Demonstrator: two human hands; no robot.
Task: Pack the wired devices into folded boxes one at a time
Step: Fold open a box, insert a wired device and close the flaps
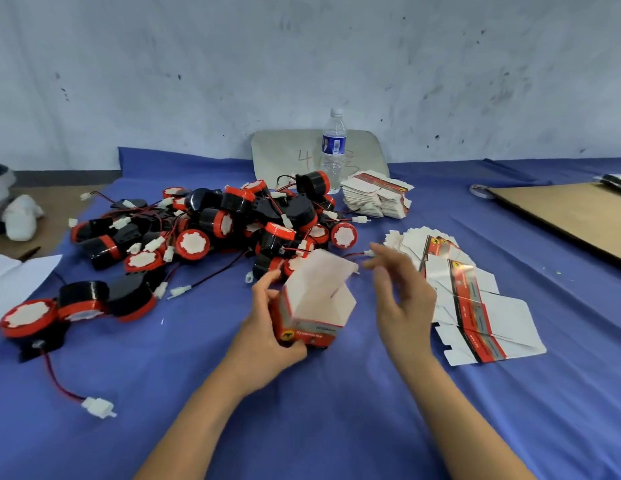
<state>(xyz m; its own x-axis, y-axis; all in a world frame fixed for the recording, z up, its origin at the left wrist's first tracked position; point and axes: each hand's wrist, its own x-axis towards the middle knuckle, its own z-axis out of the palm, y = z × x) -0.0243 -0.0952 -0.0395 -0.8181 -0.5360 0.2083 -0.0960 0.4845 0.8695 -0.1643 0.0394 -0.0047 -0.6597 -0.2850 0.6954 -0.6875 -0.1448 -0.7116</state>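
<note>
Your left hand (267, 327) grips 1 light, crushable box (312, 306) | right hand (399, 289) loose, empty | hold by its corners, not flaps.

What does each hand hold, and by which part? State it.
The left hand grips the folded box by its lower red end, top flaps open. The right hand is open, holding nothing.

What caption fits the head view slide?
Left hand grips an open red-and-white cardboard box over the blue cloth; right hand hovers open beside it, near the pile of black-and-red wired devices.
</note>
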